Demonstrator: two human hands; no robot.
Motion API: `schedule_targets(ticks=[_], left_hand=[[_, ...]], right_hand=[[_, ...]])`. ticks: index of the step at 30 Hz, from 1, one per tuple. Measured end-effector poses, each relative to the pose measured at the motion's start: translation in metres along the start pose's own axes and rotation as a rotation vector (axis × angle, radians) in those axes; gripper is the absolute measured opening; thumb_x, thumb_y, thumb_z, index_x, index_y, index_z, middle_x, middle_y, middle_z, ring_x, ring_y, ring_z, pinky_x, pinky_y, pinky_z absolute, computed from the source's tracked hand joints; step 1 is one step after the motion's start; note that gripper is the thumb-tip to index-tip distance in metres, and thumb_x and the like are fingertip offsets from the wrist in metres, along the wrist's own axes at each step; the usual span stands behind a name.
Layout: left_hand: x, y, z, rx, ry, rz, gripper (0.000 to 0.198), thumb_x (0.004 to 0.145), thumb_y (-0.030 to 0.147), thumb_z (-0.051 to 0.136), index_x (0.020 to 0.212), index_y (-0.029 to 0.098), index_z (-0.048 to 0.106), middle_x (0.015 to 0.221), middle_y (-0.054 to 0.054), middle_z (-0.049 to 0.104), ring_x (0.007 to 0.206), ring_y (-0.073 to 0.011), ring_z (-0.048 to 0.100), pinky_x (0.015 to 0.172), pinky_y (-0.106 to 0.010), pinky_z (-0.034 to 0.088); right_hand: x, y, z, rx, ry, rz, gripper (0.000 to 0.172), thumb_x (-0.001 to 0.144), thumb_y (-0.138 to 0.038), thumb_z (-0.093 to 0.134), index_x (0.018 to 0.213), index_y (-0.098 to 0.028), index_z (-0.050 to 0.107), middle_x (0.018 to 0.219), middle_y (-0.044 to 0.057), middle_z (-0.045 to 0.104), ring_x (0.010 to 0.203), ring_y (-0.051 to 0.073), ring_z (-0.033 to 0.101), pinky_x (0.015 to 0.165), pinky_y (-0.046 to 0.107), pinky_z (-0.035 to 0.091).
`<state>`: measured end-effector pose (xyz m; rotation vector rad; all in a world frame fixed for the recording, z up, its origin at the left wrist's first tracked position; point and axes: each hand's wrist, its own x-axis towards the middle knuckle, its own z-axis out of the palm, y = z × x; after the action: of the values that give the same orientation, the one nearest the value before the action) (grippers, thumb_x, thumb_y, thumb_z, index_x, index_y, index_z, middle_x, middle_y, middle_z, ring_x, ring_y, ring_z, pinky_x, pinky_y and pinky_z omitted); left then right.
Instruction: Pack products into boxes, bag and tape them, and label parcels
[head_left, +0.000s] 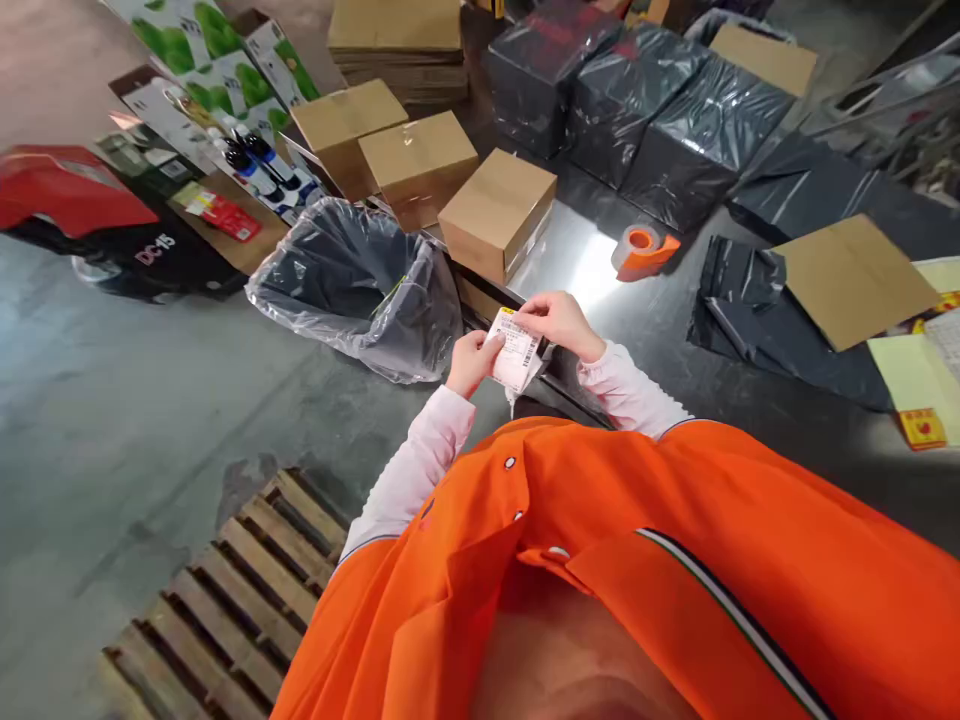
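Close to my body, at the edge of the metal table (592,270), I hold a white printed shipping label (514,352) with barcodes and a yellow mark at its top. My left hand (472,362) is closed on its left side, thumb on the front. The fingers of my right hand (561,322) pinch its upper right part. A loose white flap hangs below the label's right corner. Just beyond my hands sits a closed cardboard box (495,205). An orange tape dispenser (645,252) lies on the table to the right.
Left of my hands stands a bin lined with clear plastic (420,330). Black-wrapped parcels (637,100) line the table's back. Black plastic sheets and a cardboard piece (855,280) lie at right. A wooden pallet (232,600) and a red-black machine (97,220) are on the floor.
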<state>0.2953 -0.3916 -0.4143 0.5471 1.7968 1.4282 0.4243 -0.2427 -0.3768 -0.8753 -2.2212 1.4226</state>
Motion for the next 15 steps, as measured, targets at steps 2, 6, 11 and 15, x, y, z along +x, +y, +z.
schedule_targets(ticks=[2, 6, 11, 15], left_hand=[[0.011, -0.006, -0.013, 0.004, 0.12, 0.004, 0.044, 0.08, 0.038, 0.083, 0.058, 0.019, 0.051, 0.055, 0.002, 0.05, 0.054, -0.0107, 0.043, 0.051, -0.022, 0.03], [0.047, -0.005, -0.037, -0.175, 0.051, -0.041, 0.044, 0.063, 0.046, 0.096, 0.073, 0.017, 0.065, 0.067, -0.001, 0.066, 0.06, -0.0135, 0.056, 0.055, -0.023, 0.041], [0.119, 0.021, -0.053, -0.328, -0.222, -0.233, 0.063, 0.042, 0.037, 0.106, 0.093, 0.012, 0.077, 0.087, -0.012, 0.081, 0.075, -0.0232, 0.074, 0.068, -0.031, 0.059], [0.18, 0.039, -0.05, -0.31, -0.259, -0.312, 0.051, 0.052, 0.036, 0.106, 0.087, 0.013, 0.076, 0.084, -0.012, 0.082, 0.081, -0.0292, 0.079, 0.075, -0.038, 0.064]], right_hand=[[0.021, -0.003, 0.015, -0.008, -0.01, -0.015, 0.015, 0.089, -0.033, 0.084, 0.084, -0.018, 0.085, 0.079, 0.005, 0.08, 0.071, 0.019, 0.072, 0.07, 0.03, 0.053], [0.075, -0.005, 0.035, -0.016, -0.018, -0.03, 0.016, 0.09, -0.032, 0.083, 0.085, -0.018, 0.085, 0.082, 0.005, 0.081, 0.073, 0.018, 0.073, 0.072, 0.03, 0.054], [0.181, 0.011, 0.011, -0.144, 0.142, -0.083, 0.016, 0.087, -0.032, 0.083, 0.078, -0.019, 0.083, 0.087, 0.005, 0.08, 0.079, 0.018, 0.071, 0.078, 0.03, 0.055], [0.266, 0.033, -0.025, -0.252, 0.255, -0.064, 0.017, 0.088, -0.036, 0.083, 0.081, -0.02, 0.083, 0.09, 0.005, 0.078, 0.091, 0.021, 0.071, 0.088, 0.032, 0.058]])
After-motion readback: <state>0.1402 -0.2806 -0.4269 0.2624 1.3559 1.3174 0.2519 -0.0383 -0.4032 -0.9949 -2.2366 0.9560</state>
